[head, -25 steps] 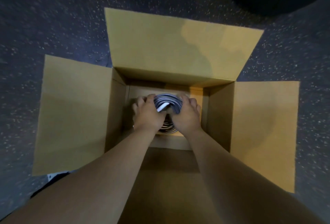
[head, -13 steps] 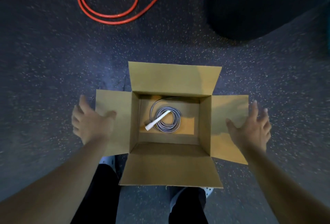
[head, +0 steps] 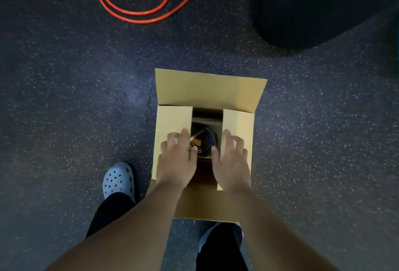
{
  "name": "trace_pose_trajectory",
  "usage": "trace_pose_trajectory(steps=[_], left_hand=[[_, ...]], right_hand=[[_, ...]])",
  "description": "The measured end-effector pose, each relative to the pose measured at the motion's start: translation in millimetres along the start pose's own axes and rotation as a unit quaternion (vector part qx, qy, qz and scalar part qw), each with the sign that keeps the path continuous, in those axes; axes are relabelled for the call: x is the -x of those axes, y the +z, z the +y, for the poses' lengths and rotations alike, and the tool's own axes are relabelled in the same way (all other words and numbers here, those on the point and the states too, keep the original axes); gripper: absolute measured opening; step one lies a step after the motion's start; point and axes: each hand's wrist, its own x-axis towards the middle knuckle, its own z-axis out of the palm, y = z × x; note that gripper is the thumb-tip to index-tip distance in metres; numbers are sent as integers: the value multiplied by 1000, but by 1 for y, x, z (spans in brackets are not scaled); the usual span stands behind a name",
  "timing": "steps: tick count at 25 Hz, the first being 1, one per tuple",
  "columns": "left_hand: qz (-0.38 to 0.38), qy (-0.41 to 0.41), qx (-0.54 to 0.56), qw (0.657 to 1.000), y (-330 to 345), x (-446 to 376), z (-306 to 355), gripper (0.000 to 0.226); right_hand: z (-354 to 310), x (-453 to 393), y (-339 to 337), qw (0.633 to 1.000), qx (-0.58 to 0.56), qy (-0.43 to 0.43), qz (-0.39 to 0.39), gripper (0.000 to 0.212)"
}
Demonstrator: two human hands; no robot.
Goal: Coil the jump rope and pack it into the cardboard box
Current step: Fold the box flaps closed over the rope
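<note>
- The cardboard box (head: 207, 89) stands on the dark speckled floor (head: 64, 97), directly in front of the person's feet.
- The coiled jump rope (head: 208, 143) lies at the bottom of the box, seen through the gap between the two side flaps; it looks dark in the shadow, with a pale handle (head: 195, 136) slanting across the coil's left part.
- The left hand (head: 177, 160) lies flat, palm down, on the left side flap (head: 172, 119), fingers spread and open, holding nothing. Its thumb tip reaches over the flap's inner edge, just above the coil.
- The right hand (head: 231, 162) lies the same way on the right side flap (head: 239, 121), fingers spread, palm down, holding nothing. Its thumb also points in toward the gap.
- The rope sits below and between the two hands, nearer their fingertips than their wrists; neither hand touches it.
- Both side flaps are folded in over the opening and do not meet, so a strip of the box's inside stays visible.
- The far flap (head: 209, 91) stands up and leans away from the person; the near flap (head: 205, 203) lies outward toward the feet, partly hidden by the forearms.
- A light blue clog (head: 118, 180) with holes is on the floor left of the box, below a dark trouser leg (head: 108, 212).
- An orange cord (head: 133, 11) lies looped on the floor well beyond the box, at the top of the view.
- A large dark rounded object (head: 319, 7) fills the upper right; what it is cannot be told.
</note>
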Motion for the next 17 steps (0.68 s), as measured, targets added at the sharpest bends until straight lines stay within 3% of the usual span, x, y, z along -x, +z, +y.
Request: trace_pose_trajectory(steps=[7,11,14,17], left_hand=[[-81,104,-219,967,39,-23,-42,73],[-144,107,-186,966,22,-7,-37,96],[-217,142,-188,947,2,12,-25,118],[-299,193,-195,914,-4,34,-16,138]], right_hand=[[29,-26,43,972,220,-47,-64,64],[16,-26,17,965,231,-60,-112,65],[-7,-30,-18,968,198,-68,-139,56],[-32,-51,-47,971,190,-121,-86,53]])
